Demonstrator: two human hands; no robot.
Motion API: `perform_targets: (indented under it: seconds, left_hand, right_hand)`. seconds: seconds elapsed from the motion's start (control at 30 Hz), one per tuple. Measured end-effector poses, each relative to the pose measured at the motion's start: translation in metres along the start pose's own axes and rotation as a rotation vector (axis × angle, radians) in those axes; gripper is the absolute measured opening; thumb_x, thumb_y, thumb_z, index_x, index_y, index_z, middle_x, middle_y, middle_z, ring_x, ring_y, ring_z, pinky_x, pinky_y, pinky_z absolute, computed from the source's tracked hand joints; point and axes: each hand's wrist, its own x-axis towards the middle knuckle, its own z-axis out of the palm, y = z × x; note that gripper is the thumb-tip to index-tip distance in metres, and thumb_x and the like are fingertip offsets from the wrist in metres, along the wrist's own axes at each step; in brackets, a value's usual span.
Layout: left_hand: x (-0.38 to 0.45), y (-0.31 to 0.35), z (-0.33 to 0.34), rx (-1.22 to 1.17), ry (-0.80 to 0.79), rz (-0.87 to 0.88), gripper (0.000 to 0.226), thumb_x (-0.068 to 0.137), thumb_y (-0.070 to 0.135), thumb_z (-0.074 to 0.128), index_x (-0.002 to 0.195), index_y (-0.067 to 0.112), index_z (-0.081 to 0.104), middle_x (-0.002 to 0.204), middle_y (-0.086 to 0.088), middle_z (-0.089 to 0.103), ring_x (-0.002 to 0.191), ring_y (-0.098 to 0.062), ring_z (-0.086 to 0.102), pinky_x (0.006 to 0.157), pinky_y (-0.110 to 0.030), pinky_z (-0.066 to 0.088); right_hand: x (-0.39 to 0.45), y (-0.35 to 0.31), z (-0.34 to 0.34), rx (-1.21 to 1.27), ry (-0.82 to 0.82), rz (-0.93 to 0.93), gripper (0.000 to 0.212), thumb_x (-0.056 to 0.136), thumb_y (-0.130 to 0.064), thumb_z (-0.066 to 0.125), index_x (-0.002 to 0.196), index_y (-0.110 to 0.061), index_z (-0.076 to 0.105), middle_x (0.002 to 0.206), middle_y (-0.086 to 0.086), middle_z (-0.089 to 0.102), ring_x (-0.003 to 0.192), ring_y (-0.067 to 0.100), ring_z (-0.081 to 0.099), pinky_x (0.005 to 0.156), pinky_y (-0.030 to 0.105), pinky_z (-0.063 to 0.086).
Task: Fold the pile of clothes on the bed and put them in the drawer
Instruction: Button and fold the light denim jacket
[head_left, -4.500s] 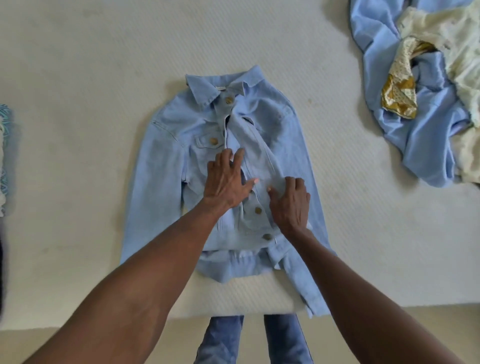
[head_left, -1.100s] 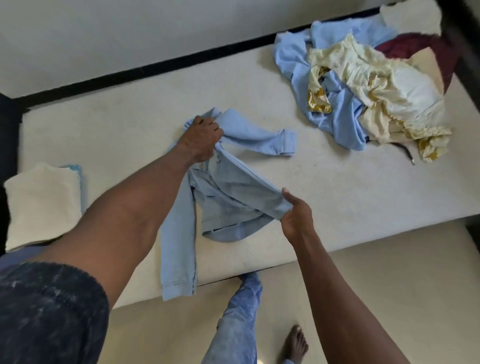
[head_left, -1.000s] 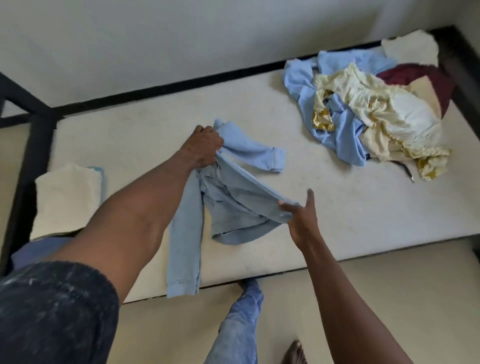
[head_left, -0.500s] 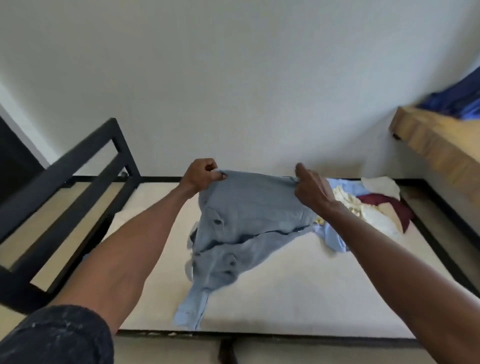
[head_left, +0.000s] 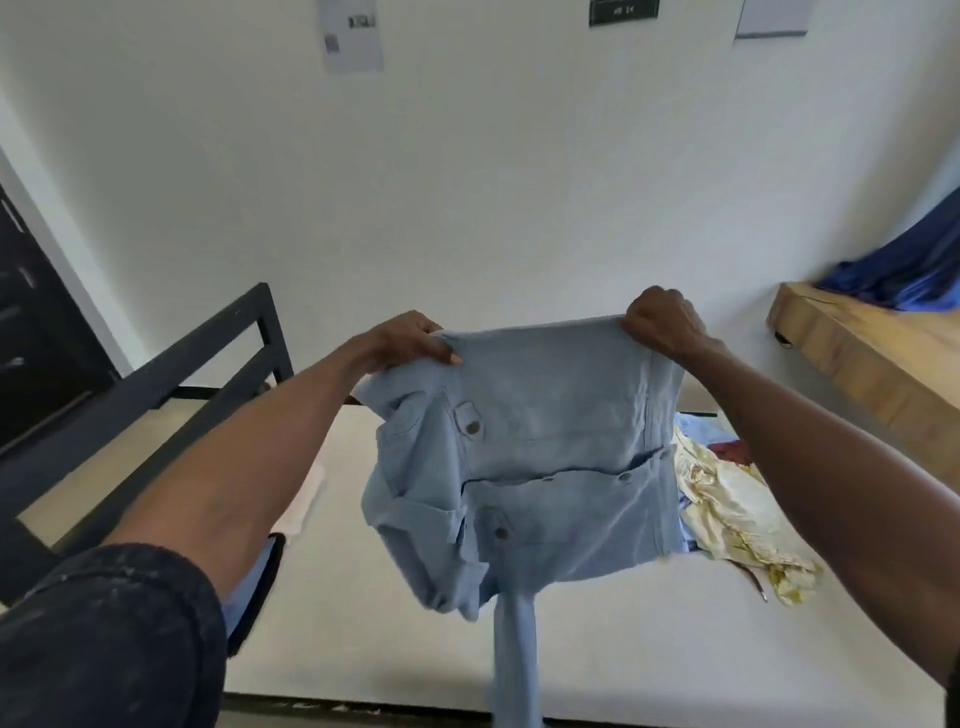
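Two hands hold a pale blue denim jacket (head_left: 545, 457) up in the air above the bed (head_left: 363, 597), each grip clenched on the top edge of the hanging cloth. The left hand (head_left: 405, 338) pinches one corner, the right hand (head_left: 662, 322) is fisted round the other, and the fabric is stretched level between them. Below the grips the jacket sags in soft folds, with one sleeve (head_left: 514, 665) dangling straight down. The cloth is judged light to middling in weight, limp rather than stiff, not slippery and not fragile; the buttons and pocket flaps add small hard lumps that may resist a flat crease. Hold is best taken at the corners and seams, as now, or at the shoulders.

The far side of the jacket is hidden, and which edge is gripped cannot be made out with certainty. The sleeve's end is cut off at the frame's bottom. Behind the jacket, on the right-hand side, the pile of clothes (head_left: 727, 499) is partly screened. No drawer is seen.
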Motion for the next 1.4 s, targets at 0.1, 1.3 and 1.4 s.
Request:
perform_targets:
  seconds: [0.1,1.3,1.4]
  left_hand:
    - [0.004,-0.003,0.001,-0.078,0.182,0.118,0.054,0.076,0.041,0.082,0.057,0.024,0.034,0.056,0.003,0.034,0.051,-0.012,0.029,0.053,-0.031,0.021]
    - [0.209,-0.155,-0.112,0.652,0.079,-0.177,0.038,0.08,0.012,0.073,0.115,0.006,0.06,0.116,-0.014,0.063,0.102,-0.031,0.061,0.08,-0.034,0.048]
    - [0.248,-0.161,-0.138,0.618,0.248,-0.082,0.028,0.087,0.013,0.062,0.113,0.004,0.055,0.114,-0.022,0.062,0.099,-0.037,0.06,0.077,-0.04,0.047]
  right_hand:
    - [-0.004,-0.004,-0.007,0.112,-0.062,0.103,0.018,0.096,-0.018,0.039,0.089,-0.006,0.051,0.096,0.018,0.052,0.088,0.028,0.049,0.075,0.031,0.035]
    - [0.201,-0.03,0.151,0.01,-0.228,0.056,0.023,0.078,-0.013,0.074,0.071,-0.009,0.053,0.076,0.009,0.054,0.08,0.027,0.05,0.062,0.032,0.032]
    - [0.244,-0.042,0.152,-0.003,-0.161,0.064,0.015,0.076,-0.005,0.069,0.085,-0.008,0.058,0.088,0.011,0.055,0.089,0.028,0.054,0.067,0.03,0.034]
